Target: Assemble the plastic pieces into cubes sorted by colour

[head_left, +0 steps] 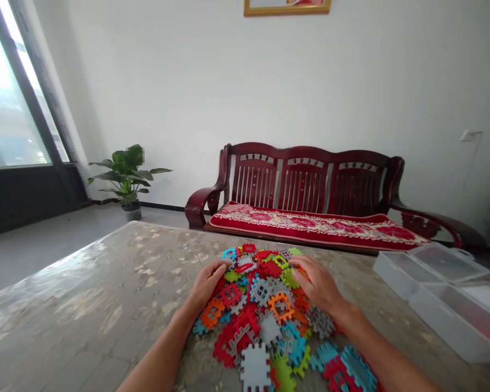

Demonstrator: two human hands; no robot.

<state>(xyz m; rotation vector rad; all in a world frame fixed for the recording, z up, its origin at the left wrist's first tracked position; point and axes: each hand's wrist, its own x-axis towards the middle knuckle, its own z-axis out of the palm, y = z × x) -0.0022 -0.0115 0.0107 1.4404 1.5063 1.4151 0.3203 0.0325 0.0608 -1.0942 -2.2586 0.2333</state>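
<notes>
While your left hand (206, 283) and right hand (316, 283) lie flat, fingers spread and gripping nothing, on the tile pile (265, 305) at lower centre, a hard sweep could scatter tiles off the worktop (85, 305).

The interlocking tiles (265, 310) look like matt plastic in red, grey, blue, green and orange. The bench (85, 294) has a glossy, smooth, stone-patterned top that reflects window light. The boxes (445, 288) are translucent, slightly shiny plastic. The sofa (310, 179) is polished dark wood with a woven floral cloth cushion (310, 223).
</notes>
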